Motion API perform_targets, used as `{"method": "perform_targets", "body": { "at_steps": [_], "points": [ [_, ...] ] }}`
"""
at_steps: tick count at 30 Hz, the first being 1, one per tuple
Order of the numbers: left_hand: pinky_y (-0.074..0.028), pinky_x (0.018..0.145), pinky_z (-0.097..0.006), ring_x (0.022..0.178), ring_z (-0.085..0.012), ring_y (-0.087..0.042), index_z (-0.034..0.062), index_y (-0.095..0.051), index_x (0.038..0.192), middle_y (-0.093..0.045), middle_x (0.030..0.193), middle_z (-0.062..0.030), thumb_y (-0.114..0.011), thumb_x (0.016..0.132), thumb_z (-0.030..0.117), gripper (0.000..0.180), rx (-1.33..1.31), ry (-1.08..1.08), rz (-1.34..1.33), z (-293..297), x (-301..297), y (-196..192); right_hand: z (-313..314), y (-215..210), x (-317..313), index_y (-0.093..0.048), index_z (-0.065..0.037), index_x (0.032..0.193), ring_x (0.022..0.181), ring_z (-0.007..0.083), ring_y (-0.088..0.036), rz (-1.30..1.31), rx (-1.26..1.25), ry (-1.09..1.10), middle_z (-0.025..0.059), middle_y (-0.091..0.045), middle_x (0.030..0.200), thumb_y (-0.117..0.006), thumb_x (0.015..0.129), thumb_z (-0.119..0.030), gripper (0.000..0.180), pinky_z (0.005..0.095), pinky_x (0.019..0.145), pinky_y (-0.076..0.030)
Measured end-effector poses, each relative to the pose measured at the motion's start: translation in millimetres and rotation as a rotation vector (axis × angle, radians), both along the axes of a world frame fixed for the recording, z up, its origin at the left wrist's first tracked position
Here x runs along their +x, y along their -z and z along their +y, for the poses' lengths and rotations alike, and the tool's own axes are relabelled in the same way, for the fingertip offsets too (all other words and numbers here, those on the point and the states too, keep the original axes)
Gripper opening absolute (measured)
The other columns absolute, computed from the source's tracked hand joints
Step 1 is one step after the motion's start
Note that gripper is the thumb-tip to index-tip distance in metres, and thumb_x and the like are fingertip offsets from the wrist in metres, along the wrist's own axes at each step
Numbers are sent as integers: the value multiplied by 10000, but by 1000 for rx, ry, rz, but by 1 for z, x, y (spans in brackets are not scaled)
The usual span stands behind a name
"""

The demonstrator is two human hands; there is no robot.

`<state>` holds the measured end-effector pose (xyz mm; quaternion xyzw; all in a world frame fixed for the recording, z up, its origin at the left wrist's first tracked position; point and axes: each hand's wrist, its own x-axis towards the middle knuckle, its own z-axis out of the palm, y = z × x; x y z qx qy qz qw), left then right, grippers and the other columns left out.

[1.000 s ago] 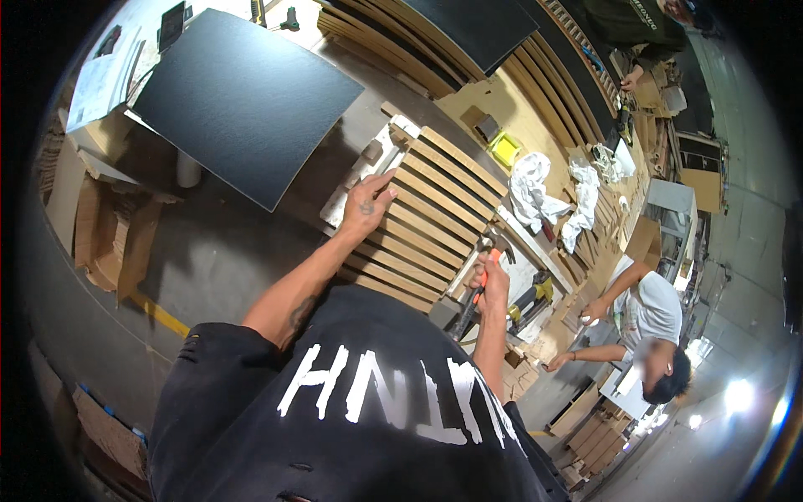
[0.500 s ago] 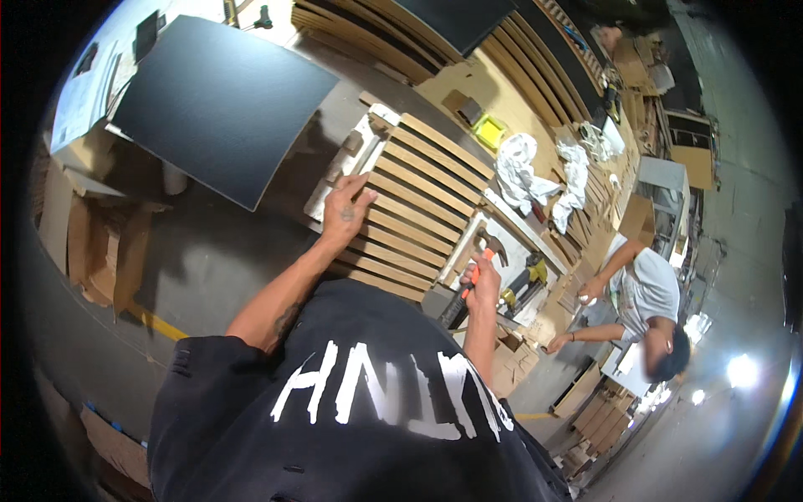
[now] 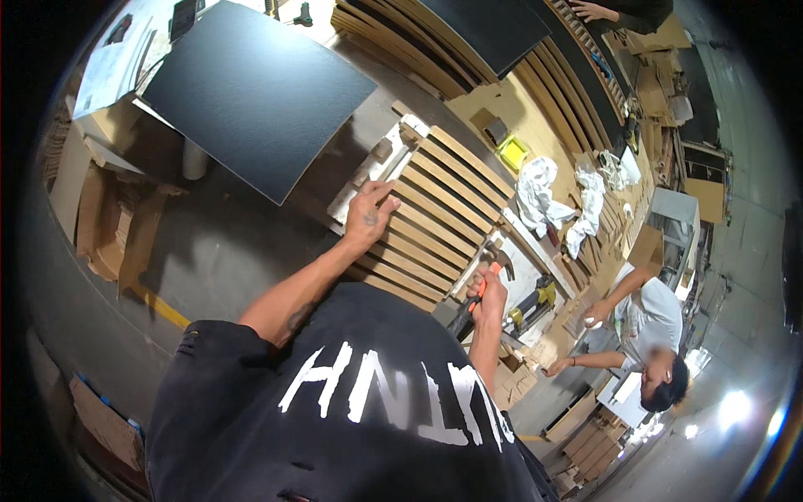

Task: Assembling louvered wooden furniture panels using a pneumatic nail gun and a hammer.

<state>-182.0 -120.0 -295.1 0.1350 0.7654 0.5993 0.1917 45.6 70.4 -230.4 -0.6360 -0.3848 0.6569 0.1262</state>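
A panel of parallel wooden slats [image 3: 443,213] lies on the workbench in front of me. My left hand [image 3: 370,216] rests flat on the slats near the panel's left end, fingers spread. My right hand [image 3: 488,289] is closed around a tool with an orange and black handle [image 3: 471,306] at the panel's right edge, next to a hammer-like tool [image 3: 495,251] lying on the bench. My dark printed shirt [image 3: 351,402] hides the near part of the bench.
A large black sheet [image 3: 251,92] lies at upper left. More slatted panels [image 3: 468,50] stretch along the bench beyond. White rags [image 3: 556,197] and a yellow tub [image 3: 512,153] sit to the right. A person in a light shirt [image 3: 644,322] works at lower right; another's hand [image 3: 594,10] is at top.
The view has shifted a little and my left hand has slid slightly along the slats. My right hand keeps its grip on the orange-handled tool.
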Motion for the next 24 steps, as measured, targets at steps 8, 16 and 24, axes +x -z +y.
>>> {"method": "perform_targets", "body": {
  "at_steps": [8,16,24],
  "points": [
    [-476,863,-355,929,-317,-636,-26,-643,1185,-626,1172,-171,-671,843,186,403,4,17,-45,-5,-3,-2,-9,-4,-6,-566,18,1033,533,99,-442,8,-14,-61,20,-501,695,-522,981,-194,223,242,461,-367],
    [-473,893,-385,1008,-351,-610,-49,-626,1162,-606,1172,-188,-688,806,163,418,-19,5,35,-32,2,-13,-3,-4,17,-540,47,1142,572,103,-460,29,-41,92,29,-519,734,-519,991,-216,304,241,484,-383],
    [-469,860,-414,967,-386,-597,-49,-641,1106,-595,1095,-224,-597,847,95,300,-183,71,-68,-67,6,-18,-12,-11,46,-550,9,1098,550,120,-485,5,-149,13,43,-527,722,-518,1005,-238,266,250,472,-387]
  ]
}}
